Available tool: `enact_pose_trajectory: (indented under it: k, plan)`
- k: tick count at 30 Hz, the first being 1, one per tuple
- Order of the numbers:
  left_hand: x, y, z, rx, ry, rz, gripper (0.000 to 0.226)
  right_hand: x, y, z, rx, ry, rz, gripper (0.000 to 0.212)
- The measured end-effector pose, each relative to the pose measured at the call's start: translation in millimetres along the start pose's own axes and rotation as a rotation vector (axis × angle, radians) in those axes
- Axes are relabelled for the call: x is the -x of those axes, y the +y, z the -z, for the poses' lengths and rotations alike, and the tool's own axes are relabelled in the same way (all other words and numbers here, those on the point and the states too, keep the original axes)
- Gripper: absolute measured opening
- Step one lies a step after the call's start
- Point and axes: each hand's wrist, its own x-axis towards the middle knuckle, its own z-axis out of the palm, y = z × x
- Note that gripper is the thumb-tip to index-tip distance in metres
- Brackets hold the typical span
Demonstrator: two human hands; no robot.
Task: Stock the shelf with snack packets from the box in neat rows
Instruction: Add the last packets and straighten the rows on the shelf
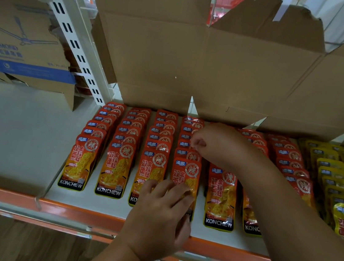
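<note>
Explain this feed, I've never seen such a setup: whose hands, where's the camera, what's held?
No machine here: a person's two bare hands, filmed by one wide-angle camera worn on the head, looking down. The white shelf holds rows of orange packets, yellow packets at right, cardboard behind. The left hand rests its fingers on the fourth row's front packet. The right hand is further back, fingers curled; whether it pinches a packet is unclear.
</note>
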Motion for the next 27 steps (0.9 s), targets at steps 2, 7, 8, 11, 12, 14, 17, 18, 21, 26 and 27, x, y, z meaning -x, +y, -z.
enact_pose_trajectory:
  k: [2,7,8,11,12,14,17,18,21,26,27]
  plan:
    - [0.4,-0.3,-0.1,0.002,0.004,-0.001,0.041,3.7,7.1,5.0,-0.020,0.058,-0.018,0.020]
    - [0.5,-1.4,-1.0,0.004,0.026,-0.017,0.042,15.8,30.4,24.2,-0.100,0.140,-0.111,0.019]
    - [1.0,-1.3,-1.6,0.011,0.031,-0.014,0.041,18.8,32.4,27.7,-0.113,0.154,-0.131,0.019]
    - [2.1,-3.8,-1.6,0.042,0.039,-0.027,0.040,30.4,36.0,34.7,-0.151,0.182,-0.230,0.019]
    - [1.9,-4.9,-1.3,0.051,0.042,-0.030,0.040,33.2,37.0,36.1,-0.148,0.177,-0.253,0.020]
    - [1.2,-5.7,-0.5,0.067,0.045,-0.029,0.039,39.9,38.0,39.0,-0.138,0.153,-0.286,0.022]
    - [-3.3,-0.2,0.6,0.098,0.058,0.004,0.037,49.5,39.0,46.5,-0.100,0.083,-0.332,0.026]
    - [-5.0,5.2,0.9,0.112,0.060,0.015,0.037,51.1,40.3,49.0,-0.092,0.066,-0.338,0.026]
    - [-12.2,33.7,-1.9,0.154,0.044,-0.001,0.043,52.4,47.0,57.4,-0.079,0.044,-0.300,0.027]
    - [-34.4,72.1,-19.0,0.130,0.015,0.004,0.045,35.8,70.4,56.8,-0.090,0.085,-0.140,0.023]
    - [-35.5,73.4,-21.7,0.108,0.002,0.018,0.046,31.9,74.5,55.4,-0.099,0.097,-0.103,0.022]
